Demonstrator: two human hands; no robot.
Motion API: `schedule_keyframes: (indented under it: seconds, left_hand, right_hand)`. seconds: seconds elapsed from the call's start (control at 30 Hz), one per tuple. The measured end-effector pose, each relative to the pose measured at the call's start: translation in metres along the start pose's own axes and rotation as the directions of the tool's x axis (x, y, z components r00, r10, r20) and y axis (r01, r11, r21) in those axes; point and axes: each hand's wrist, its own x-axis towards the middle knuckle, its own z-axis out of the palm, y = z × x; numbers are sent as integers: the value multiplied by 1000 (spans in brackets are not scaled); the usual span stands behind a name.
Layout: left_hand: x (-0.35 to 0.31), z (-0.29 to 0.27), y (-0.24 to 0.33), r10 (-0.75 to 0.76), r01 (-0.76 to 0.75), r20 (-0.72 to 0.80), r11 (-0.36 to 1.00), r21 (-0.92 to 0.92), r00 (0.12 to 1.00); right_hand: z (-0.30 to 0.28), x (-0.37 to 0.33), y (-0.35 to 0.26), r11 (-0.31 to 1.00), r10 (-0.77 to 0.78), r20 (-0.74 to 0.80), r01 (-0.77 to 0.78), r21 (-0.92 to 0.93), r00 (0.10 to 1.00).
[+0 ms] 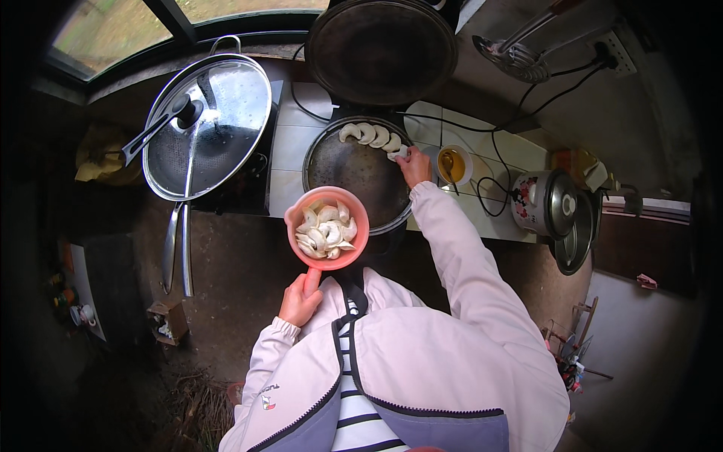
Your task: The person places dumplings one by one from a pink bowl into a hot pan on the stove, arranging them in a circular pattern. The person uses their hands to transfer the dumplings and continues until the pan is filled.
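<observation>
My left hand point(300, 301) is closed round the handle of a pink plastic ladle-like scoop point(292, 216), heaped with pale uncooked dumplings point(328, 228). It is held level near my body, over the front edge of a round electric griddle point(350, 167). Along the griddle's far rim, several dumplings point(367, 134) lie in a curved row. At the right end of that row, my right hand point(415, 166) pinches one dumpling point(398, 154) by its edge, at the pan's surface. Its fingertips are partly hidden.
The griddle's dark lid point(382, 51) stands raised behind it. A wok with a glass lid point(218, 113) sits on the left cooktop. Right of the griddle are a bowl of yellow oil with a spoon point(454, 165), a rice cooker point(544, 203) and loose black cords point(493, 134).
</observation>
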Motion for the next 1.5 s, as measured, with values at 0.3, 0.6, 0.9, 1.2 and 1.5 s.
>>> schedule_keyframes:
  seconds: [0.3, 0.6, 0.9, 1.2, 1.5]
  left_hand:
    - [1, 1, 2, 3, -3, -7, 999, 32, 1000]
    - [0, 0, 1, -4, 4, 2, 1000, 23, 1000]
    - [-3, 0, 0, -24, 25, -12, 999, 36, 1000]
    - [-1, -1, 5, -20, 20, -13, 999, 35, 1000]
    - [1, -1, 4, -9, 9, -2, 1000, 24, 1000]
  right_hand:
    - [-12, 2, -2, 1000, -27, 31, 27, 12, 999]
    - [-15, 16, -28, 991, -53, 53, 59, -123, 997]
    - [-11, 30, -40, 980, -37, 151, 65, -189, 988]
    - [-10, 27, -38, 979, -57, 117, 78, -188, 991]
    - [-10, 23, -37, 975, -40, 119, 65, -214, 992]
